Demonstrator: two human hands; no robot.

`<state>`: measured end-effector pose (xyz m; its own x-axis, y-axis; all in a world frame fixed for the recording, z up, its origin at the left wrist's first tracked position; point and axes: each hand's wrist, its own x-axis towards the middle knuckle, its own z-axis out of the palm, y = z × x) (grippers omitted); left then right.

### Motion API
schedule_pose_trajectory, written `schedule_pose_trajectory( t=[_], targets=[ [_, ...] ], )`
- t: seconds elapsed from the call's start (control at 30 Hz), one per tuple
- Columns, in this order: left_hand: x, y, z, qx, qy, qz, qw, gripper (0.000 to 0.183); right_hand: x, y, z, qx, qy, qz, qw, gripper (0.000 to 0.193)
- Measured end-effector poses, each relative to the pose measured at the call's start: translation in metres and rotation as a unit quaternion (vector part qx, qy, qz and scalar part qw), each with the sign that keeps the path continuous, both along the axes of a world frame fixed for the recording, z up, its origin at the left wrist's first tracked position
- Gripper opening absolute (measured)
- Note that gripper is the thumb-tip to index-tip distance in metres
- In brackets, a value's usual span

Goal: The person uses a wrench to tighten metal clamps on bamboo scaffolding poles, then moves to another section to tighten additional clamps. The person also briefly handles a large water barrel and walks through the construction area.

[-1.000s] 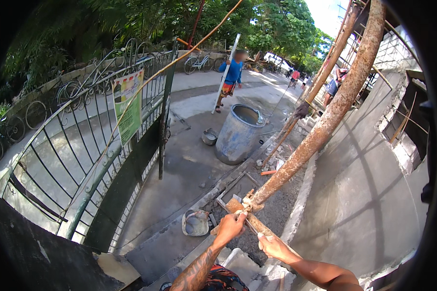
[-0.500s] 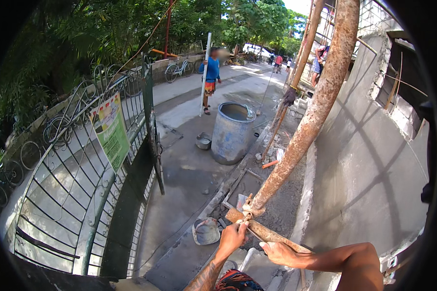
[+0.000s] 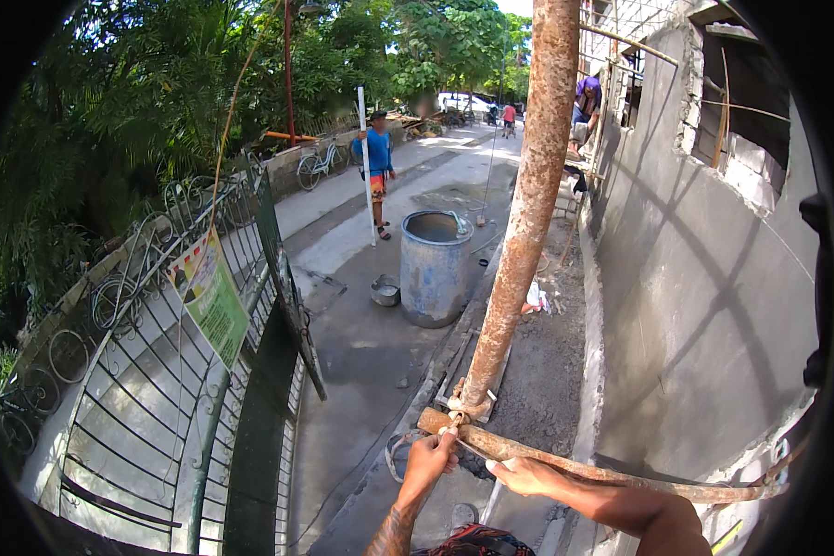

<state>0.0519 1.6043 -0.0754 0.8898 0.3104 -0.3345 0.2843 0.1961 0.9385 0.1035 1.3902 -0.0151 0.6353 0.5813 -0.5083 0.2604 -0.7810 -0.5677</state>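
A rusty, mottled upright pole [image 3: 519, 232] meets a brownish horizontal pole [image 3: 565, 468] at a joint wrapped in a pale rope [image 3: 461, 408]. My left hand [image 3: 426, 463] is closed just below the wrapping, its thumb and fingertips pinching the rope near the left end of the horizontal pole. To its right, my right hand [image 3: 525, 475] is curled against the near side of that pole, thumb pointing toward the joint. A thin pale strand seems to run between the hands. What lies inside my right fingers is hidden.
A blue drum [image 3: 435, 278] of liquid and a bucket [image 3: 385, 291] stand on the pavement. Beyond them a person in blue [image 3: 376, 162] holds a long pale bar [image 3: 366, 162]. A metal gate [image 3: 204, 408] with a green sign [image 3: 213, 301] is at left, a grey wall [image 3: 695, 278] at right.
My view has tilted and shifted, so the upright pole looks steeper and more of the horizontal pole shows. Both hands stay at the rope joint, with little visible change in grip.
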Motion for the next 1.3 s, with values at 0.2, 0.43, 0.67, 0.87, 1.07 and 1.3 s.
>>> schedule_pose_trajectory(
  t=[0.2, 0.43, 0.67, 0.87, 1.07, 1.3],
  targets=[
    [-0.004, -0.001, 0.007, 0.001, -0.008, 0.008, 1.000, 0.049, -0.002, 0.001, 0.008, -0.006, 0.002, 0.031, 0.999, 0.063],
    [-0.007, -0.003, 0.011, -0.081, 0.010, -0.001, 0.997, 0.050, 0.005, -0.001, 0.048, 0.068, -0.009, 0.054, 0.996, 0.049],
    [-0.004, -0.004, 0.012, -0.167, 0.049, 0.012, 0.985, 0.053, 0.033, 0.037, 0.100, -0.011, 0.255, -0.065, 0.965, 0.040],
    [0.000, -0.003, 0.002, -0.156, 0.026, -0.025, 0.987, 0.055, 0.037, 0.046, 0.106, -0.157, 0.249, -0.020, 0.955, 0.041],
    [0.002, -0.013, -0.009, -0.177, -0.002, 0.002, 0.984, 0.056, 0.035, 0.054, 0.102, -0.225, 0.208, -0.012, 0.952, 0.044],
    [0.000, -0.021, -0.007, -0.133, -0.025, 0.042, 0.990, 0.053, 0.029, 0.038, 0.076, -0.212, 0.144, -0.013, 0.966, 0.038]
  ],
)
